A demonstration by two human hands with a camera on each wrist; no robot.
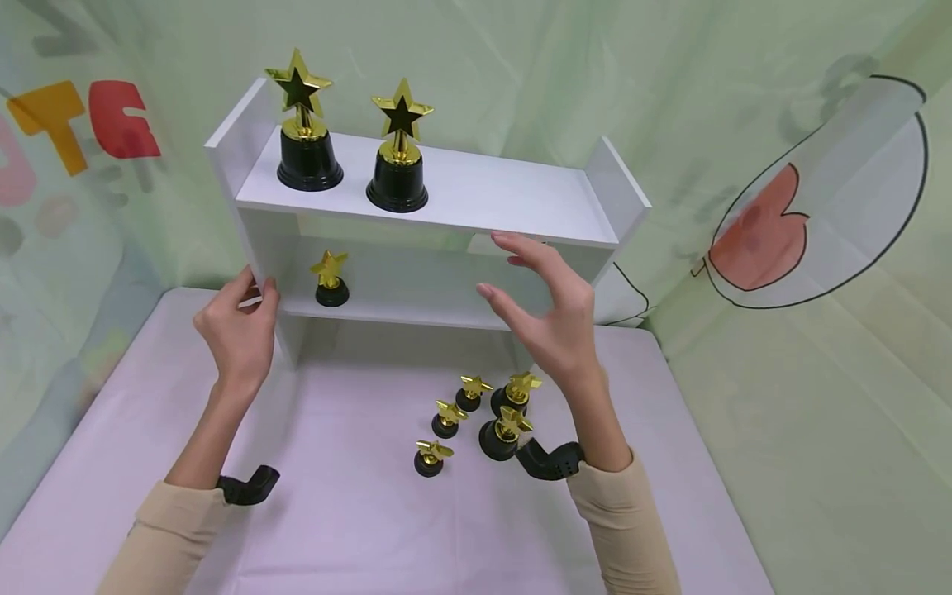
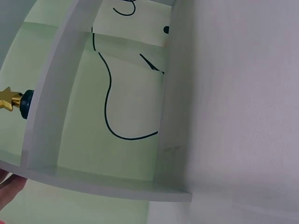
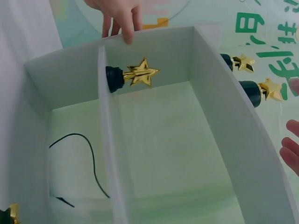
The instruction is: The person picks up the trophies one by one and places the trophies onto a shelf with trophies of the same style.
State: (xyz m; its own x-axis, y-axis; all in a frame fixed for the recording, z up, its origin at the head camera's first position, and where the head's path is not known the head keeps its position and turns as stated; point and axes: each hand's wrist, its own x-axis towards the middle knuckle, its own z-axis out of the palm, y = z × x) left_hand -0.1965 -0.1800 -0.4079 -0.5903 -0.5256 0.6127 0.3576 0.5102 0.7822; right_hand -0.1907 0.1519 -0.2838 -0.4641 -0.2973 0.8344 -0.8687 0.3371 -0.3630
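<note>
Step in hand: shelving the star trophies, as I judge it; I'm between pieces, neither hand carrying one.
Left hand [image 1: 240, 329]: on the left end panel of the white shelf unit [image 1: 446, 194], grip curled around its front edge, steadying it. In the right wrist view the fingertips [image 3: 126, 23] show hooked over that panel's edge.
Right hand [image 1: 550, 310]: in the air in front of the shelf's right half, grip apart, fingers spread and slack, holding nothing, touching nothing that I can see.
Top shelf: two large trophies, the left one [image 1: 305, 132] and its neighbour [image 1: 399, 157], standing upright, side by side, near the left end.
Lower shelf: one small trophy [image 1: 330, 281], upright, at the left; the board beside it is bare to the right.
Tabletop [image 1: 357, 529]: five trophies in a loose cluster below my right forearm. Three small: [image 1: 431, 457], [image 1: 447, 419], [image 1: 470, 392]. Two somewhat bigger: [image 1: 503, 434], [image 1: 516, 392], just beside each other and close to my wrist strap.
Progress (my estimate): three placed, five to go, so under halfway.
Next move calls for: right hand dropping back down to the cluster, taking one trophy by its black base without knocking its neighbours, which stand close; likely a small one for the lower shelf, beside the one already there.
Watch: trophies look top-heavy, so set down flat.
</note>
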